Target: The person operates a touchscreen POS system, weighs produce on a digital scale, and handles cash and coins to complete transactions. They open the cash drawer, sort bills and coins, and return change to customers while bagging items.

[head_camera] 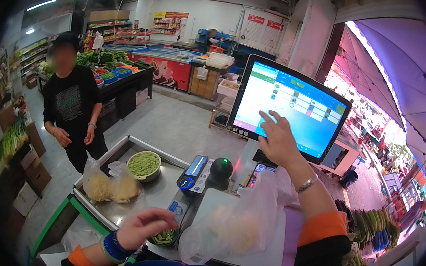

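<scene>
My right hand point(279, 140) is raised in front of a touchscreen terminal point(291, 105), fingers spread, with the fingertips over the lower part of the lit screen. I cannot tell whether they touch the glass. My left hand point(142, 225) hovers, empty, beside a small bowl of cut green vegetables point(163, 237), its thumb apart from the fingers. A clear plastic bag with pale yellowish contents point(235, 226) rests on the white scale plate point(273, 248). Left of the scale, a metal counter point(162, 189) holds two bagged pale foods point(111, 187) and a bowl of green beans or peas point(144, 164).
A payment device with a lit screen point(194, 173) and a dark round scanner point(221, 168) stand behind the scale. Across the counter stands a person in black point(72, 101). Vegetable displays point(108, 67) and chest freezers point(162, 66) lie beyond.
</scene>
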`<control>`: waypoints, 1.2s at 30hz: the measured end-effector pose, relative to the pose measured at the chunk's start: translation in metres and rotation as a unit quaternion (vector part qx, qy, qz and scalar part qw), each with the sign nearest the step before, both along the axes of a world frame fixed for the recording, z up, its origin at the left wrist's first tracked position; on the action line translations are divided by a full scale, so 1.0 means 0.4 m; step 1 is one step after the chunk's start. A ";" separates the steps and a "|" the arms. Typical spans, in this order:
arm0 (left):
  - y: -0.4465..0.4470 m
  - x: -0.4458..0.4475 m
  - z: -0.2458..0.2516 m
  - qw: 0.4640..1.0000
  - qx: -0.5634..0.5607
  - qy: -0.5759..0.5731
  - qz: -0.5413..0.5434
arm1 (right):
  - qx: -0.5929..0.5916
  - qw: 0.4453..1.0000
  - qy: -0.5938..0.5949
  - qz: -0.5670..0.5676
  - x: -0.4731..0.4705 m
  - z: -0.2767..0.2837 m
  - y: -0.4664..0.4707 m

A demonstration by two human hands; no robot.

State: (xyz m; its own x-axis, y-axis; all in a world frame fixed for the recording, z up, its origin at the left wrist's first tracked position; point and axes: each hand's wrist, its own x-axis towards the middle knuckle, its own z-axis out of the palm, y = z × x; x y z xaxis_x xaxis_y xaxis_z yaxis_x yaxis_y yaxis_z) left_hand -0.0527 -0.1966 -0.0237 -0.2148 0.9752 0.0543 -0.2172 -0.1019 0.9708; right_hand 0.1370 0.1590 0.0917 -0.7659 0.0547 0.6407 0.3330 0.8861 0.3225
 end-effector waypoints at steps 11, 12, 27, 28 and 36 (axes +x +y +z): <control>-0.043 -0.101 -0.097 0.965 0.078 -0.140 0.210 | 0.045 0.998 -0.019 -0.036 -0.084 -0.040 0.056; -0.044 -0.109 -0.100 0.963 0.080 -0.139 0.218 | 0.036 0.999 0.023 -0.031 -0.068 -0.021 0.063; -0.004 -0.106 -0.118 0.957 0.085 -0.177 0.212 | 0.115 0.976 0.131 -0.128 0.000 0.103 0.140; -0.002 -0.105 -0.117 0.958 0.082 -0.177 0.212 | 0.113 0.977 0.125 -0.129 -0.011 0.102 0.136; 0.004 -0.111 -0.123 0.957 0.079 -0.169 0.221 | 0.066 0.986 0.144 -0.056 0.008 0.050 0.093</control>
